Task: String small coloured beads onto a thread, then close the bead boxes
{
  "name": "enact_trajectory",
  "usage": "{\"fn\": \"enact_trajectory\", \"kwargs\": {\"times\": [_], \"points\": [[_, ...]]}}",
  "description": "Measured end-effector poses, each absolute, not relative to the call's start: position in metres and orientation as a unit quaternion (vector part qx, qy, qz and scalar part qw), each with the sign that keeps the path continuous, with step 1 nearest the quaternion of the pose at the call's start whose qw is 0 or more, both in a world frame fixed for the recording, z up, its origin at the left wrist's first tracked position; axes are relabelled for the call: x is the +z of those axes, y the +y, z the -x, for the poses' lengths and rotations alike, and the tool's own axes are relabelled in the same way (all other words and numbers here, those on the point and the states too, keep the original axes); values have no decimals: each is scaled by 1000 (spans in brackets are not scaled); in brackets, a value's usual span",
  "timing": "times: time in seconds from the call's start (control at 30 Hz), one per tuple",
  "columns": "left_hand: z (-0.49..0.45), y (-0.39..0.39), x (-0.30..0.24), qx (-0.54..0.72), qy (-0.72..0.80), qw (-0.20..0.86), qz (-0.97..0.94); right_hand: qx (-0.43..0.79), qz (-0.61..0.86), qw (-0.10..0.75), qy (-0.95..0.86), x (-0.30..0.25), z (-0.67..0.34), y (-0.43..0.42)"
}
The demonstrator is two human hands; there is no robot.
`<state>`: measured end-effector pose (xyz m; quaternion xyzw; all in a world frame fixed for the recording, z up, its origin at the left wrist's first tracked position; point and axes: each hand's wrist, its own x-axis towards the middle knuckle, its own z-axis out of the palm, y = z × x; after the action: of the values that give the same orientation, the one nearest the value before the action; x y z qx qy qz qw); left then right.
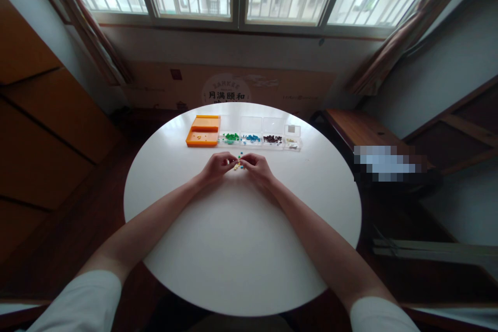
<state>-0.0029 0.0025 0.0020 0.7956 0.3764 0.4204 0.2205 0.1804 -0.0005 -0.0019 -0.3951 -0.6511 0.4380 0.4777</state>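
My left hand and my right hand meet over the middle of the white round table, fingertips pinched close together. Small coloured pieces, yellow, green and blue, lie at and between the fingertips. They are too small to tell which ones are gripped and which rest on the table. Just beyond the hands stand an orange tray with a few yellow bits in it and clear plastic boxes with lids raised, holding green pieces, blue pieces and dark pieces.
A smaller clear box with pale pieces ends the row on the right. Behind the table a printed carton stands under the window. A wooden bench is at the right, an orange-brown cabinet at the left.
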Motion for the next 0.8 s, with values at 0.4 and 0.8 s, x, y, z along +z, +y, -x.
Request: {"fn": "enact_trajectory", "kwargs": {"times": [0.4,0.8], "points": [[2,1,4,427,383,230,-786,418,420,525,-611,7,-183,-2],[0,2,3,416,379,231,-793,130,608,555,-552,52,-275,40]]}}
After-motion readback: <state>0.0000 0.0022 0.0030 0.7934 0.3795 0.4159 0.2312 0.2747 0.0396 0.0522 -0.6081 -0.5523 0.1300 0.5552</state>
